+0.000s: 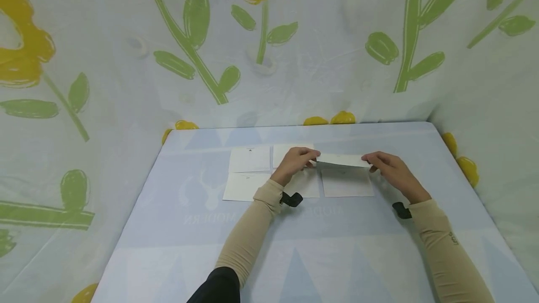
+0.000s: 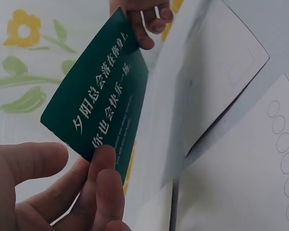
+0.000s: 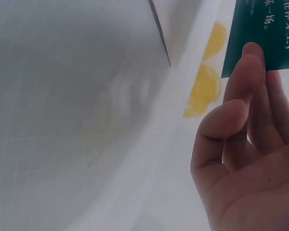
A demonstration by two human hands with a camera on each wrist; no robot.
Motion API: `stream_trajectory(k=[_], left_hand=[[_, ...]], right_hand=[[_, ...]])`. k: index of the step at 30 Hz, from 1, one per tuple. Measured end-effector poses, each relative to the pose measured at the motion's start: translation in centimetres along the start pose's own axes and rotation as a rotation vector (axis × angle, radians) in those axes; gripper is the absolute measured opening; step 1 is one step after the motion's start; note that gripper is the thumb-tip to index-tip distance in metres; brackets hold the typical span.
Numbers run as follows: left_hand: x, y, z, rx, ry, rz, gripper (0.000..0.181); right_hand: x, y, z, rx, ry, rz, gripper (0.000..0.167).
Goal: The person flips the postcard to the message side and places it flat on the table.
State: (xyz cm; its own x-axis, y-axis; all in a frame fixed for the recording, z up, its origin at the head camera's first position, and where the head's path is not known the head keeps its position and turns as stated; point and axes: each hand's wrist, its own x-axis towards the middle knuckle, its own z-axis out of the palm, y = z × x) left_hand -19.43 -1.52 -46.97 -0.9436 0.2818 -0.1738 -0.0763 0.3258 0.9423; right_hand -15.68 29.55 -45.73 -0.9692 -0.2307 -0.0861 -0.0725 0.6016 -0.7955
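Between both hands a postcard [image 1: 343, 159] is held up above the table, tilted, its pale side showing in the head view. Its other face is dark green with white Chinese lettering, as the left wrist view of the postcard [image 2: 94, 84] shows. My left hand [image 1: 296, 163] pinches one end and my right hand [image 1: 395, 173] the opposite end. Right below it lies a white card [image 1: 348, 185]. More white cards lie to the left, such as one card [image 1: 250, 159] at the back and another card [image 1: 244, 187] in front; my left hand partly covers others.
The cards lie in two rows towards the back of a pale blue patterned table [image 1: 177, 228]. White fabric [image 1: 320, 60] printed with flowers rises behind the table and at both sides. Each wrist wears a black strap-on device [image 1: 291, 199].
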Motion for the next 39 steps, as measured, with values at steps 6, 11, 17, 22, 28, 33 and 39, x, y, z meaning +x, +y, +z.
stream_trajectory(k=[6, 11, 17, 22, 28, 33, 39], left_hand=[[-0.1, -0.1, 0.4, 0.067, 0.02, 0.05, 0.04], [-0.2, -0.2, 0.8, 0.141, 0.059, 0.124, 0.031], [-0.3, -0.2, 1.4, 0.261, 0.155, 0.158, 0.021], [-0.4, -0.1, 1.9, 0.379, 0.234, 0.168, 0.028], [-0.4, 0.0, 2.3, 0.472, 0.29, 0.161, 0.044], [-0.3, 0.1, 2.4, 0.517, 0.317, 0.159, 0.05], [-0.2, 0.3, 2.4, 0.515, 0.314, 0.176, 0.05]], right_hand=[[0.0, 0.1, 0.2, -0.01, 0.035, -0.025, 0.05], [-0.1, 0.2, 0.4, -0.037, 0.069, -0.044, 0.047], [0.0, 0.0, 0.8, -0.077, 0.134, -0.07, 0.047], [0.1, 0.0, 1.2, -0.102, 0.174, -0.058, 0.06], [0.3, 0.2, 1.6, -0.118, 0.216, -0.064, 0.061], [0.6, 0.2, 1.9, -0.118, 0.231, -0.058, 0.06], [0.7, 0.0, 1.9, -0.126, 0.229, -0.062, 0.062]])
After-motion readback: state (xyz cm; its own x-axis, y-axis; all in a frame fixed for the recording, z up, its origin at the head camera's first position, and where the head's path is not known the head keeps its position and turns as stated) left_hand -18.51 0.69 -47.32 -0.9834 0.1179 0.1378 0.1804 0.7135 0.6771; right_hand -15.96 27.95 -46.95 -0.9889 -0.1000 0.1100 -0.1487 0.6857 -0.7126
